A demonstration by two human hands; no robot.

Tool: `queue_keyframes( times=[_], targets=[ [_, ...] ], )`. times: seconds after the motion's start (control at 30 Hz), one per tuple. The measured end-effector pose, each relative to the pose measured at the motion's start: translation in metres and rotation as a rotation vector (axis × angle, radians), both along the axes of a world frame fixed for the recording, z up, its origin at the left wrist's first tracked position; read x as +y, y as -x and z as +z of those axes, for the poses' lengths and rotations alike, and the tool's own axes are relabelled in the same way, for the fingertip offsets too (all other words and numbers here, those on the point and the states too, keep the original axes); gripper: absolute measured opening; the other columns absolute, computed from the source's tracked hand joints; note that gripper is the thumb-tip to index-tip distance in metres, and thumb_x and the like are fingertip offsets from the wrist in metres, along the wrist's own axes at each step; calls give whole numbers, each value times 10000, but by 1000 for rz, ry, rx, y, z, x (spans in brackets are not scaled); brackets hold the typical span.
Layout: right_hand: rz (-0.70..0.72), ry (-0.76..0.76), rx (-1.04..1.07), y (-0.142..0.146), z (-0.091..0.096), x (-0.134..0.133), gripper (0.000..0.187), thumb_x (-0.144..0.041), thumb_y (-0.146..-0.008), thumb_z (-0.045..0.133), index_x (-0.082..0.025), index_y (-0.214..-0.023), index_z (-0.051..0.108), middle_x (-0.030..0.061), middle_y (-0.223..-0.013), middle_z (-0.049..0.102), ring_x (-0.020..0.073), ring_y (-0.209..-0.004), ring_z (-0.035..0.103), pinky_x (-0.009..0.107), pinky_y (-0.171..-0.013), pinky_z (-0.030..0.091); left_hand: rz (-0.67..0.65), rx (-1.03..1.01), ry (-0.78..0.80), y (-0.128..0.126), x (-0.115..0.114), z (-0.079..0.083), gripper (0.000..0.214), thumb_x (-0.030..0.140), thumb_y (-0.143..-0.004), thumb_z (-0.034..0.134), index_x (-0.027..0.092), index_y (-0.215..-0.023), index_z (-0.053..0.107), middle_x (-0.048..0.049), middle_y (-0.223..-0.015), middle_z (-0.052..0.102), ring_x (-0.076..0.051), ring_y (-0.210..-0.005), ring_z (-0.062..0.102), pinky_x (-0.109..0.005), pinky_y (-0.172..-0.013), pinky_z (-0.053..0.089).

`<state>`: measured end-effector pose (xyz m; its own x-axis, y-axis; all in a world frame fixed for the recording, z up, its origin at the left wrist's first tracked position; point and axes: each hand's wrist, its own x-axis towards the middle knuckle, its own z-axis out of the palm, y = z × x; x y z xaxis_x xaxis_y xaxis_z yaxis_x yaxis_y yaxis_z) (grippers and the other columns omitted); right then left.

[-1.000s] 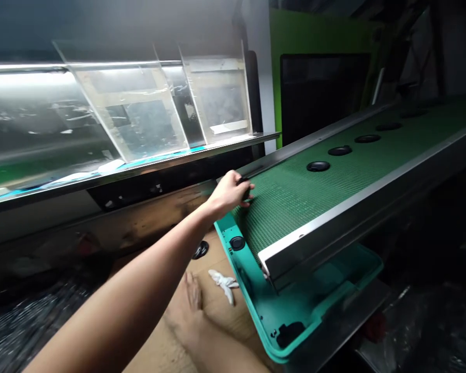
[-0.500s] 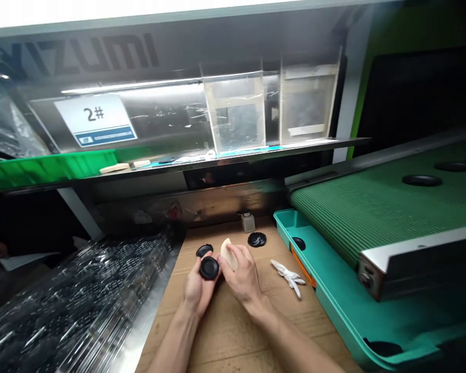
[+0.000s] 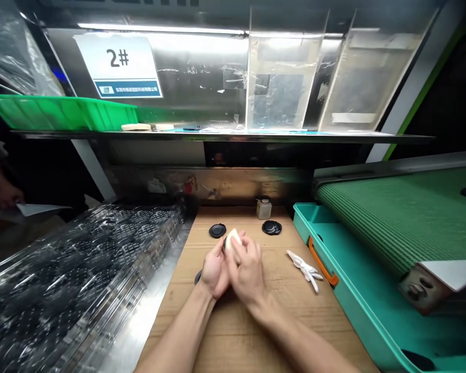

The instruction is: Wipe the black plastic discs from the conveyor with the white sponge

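Over the cardboard sheet (image 3: 233,331), my two hands meet. My left hand (image 3: 213,269) is curled round a black round lid (image 3: 224,244), of which only a dark sliver shows. Closed on a cream-coloured pad (image 3: 233,239), my right hand (image 3: 249,267) presses it over the lid; the pad could be a sponge or a folded cloth. Beyond my hands lie a flat black round lid (image 3: 217,230) on the left and another black round piece (image 3: 272,227) on the right. A further dark piece (image 3: 198,277) is partly hidden behind my left wrist.
White gloves (image 3: 305,270) and a small jar (image 3: 264,209) stand on the cardboard. To the right are a teal bin (image 3: 367,311) and a green conveyor belt (image 3: 404,207); clear plastic trays (image 3: 81,264) are stacked left. A metal shelf (image 3: 233,136) crosses ahead. Another person's hand (image 3: 10,194) is far left.
My right hand has brought the pad onto the lid in my left hand, covering most of it. The view has shifted, so the shelf sits higher and the trays look nearer.
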<state>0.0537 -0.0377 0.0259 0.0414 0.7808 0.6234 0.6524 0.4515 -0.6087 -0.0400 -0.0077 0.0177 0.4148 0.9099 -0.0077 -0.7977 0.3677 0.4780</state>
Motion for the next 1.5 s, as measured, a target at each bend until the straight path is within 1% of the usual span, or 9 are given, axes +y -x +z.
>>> queue_keyframes(
  times=[0.3,0.4,0.5,0.67,0.77,0.97,1.07,1.3,1.5],
  targets=[
    [-19,11,-80,-10,-3,4,332,-315,-968,422,-225,-1187,655,112,-1076,572,250,-992,491,398,-888,433,86,-4,4,-8,-2,1,425,372,-965,420,164,-1307,562,-123,-1363,573,-265,-1287,513,-436,-1138,347],
    [62,-35,-142,-15,-8,6,360,-342,-977,412,-220,-1233,634,124,-1120,569,252,-993,499,403,-882,440,100,-19,28,-8,-3,0,391,389,-953,450,170,-1240,600,-115,-1366,569,-263,-1289,509,-424,-1137,344],
    [-5,-56,-138,-17,-14,11,371,-396,-975,424,-209,-1198,653,127,-1050,589,267,-975,509,437,-874,441,122,-53,16,-6,-2,-2,342,350,-943,470,155,-1177,624,-123,-1356,574,-262,-1280,515,-413,-1137,343],
    [60,-66,-142,-11,-21,12,391,-435,-967,440,-227,-1232,638,125,-1097,583,260,-983,518,424,-860,458,147,-71,48,-3,-2,-4,275,305,-911,517,159,-1111,637,-119,-1344,581,-266,-1253,540,-426,-1128,357],
    [0,-64,-100,-8,-21,9,392,-440,-970,434,-217,-1208,652,129,-1044,589,268,-972,526,436,-856,463,150,-83,32,-3,-3,-3,287,281,-909,500,139,-1115,642,-134,-1321,595,-259,-1265,528,-396,-1134,349],
    [23,-84,-107,-7,-22,6,373,-423,-958,467,-224,-1211,655,131,-1071,583,273,-994,529,449,-864,470,122,-81,53,-2,-3,-2,337,369,-934,482,155,-1142,639,-129,-1367,564,-268,-1299,498,-400,-1140,339],
    [100,-84,-144,-8,-22,5,374,-404,-963,463,-246,-1260,627,129,-1141,568,267,-1026,522,439,-870,473,106,-72,47,0,-2,-1,354,370,-939,478,165,-1188,624,-121,-1379,558,-268,-1306,492,-422,-1143,335],
    [118,-76,-187,-12,-20,6,379,-400,-962,469,-256,-1285,608,124,-1157,568,264,-1031,521,427,-875,480,71,-57,34,5,-1,1,378,371,-944,473,127,-1192,622,-148,-1354,574,-273,-1300,499,-416,-1141,337],
    [-8,-81,-93,-29,-16,22,440,-450,-916,527,-213,-1284,565,135,-1156,569,287,-1077,526,477,-923,465,87,-84,-12,5,1,2,388,356,-955,443,111,-1199,618,-151,-1303,613,-269,-1290,508,-421,-1134,351]
  ],
)
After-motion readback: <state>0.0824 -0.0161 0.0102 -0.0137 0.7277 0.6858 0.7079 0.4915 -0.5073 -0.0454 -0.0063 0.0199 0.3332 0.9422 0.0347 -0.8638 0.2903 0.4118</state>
